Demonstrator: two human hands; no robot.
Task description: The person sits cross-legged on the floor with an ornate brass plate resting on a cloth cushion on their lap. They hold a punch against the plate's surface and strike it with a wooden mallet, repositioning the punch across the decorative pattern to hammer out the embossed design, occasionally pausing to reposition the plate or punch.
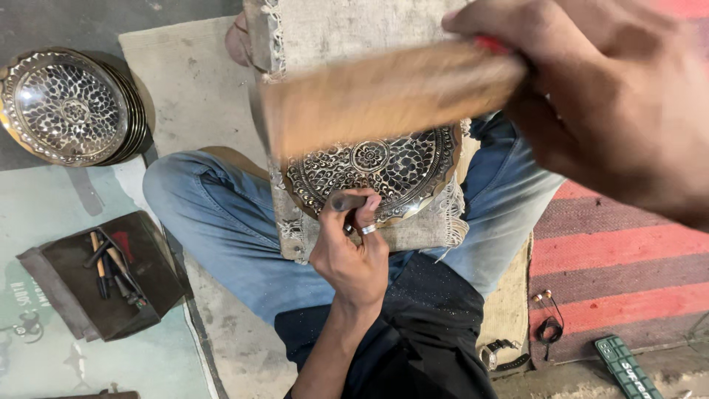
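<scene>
A round metal plate (402, 174) with an engraved flower pattern lies on a cloth-covered board (347, 29) across my lap. My left hand (351, 251), a ring on one finger, grips a short dark metal punch (346, 201) whose tip rests on the plate's near rim. My right hand (605, 96) is raised close to the camera and holds a wooden mallet (384, 92). The mallet is blurred and hangs above the plate, hiding its upper part.
A stack of similar engraved plates (66, 103) sits on the floor at the upper left. A dark open pouch (111, 273) with several punches lies lower left. Earphones (548, 318), a wristwatch (498, 353) and a green flat object (626, 367) lie by the red striped mat (620, 251).
</scene>
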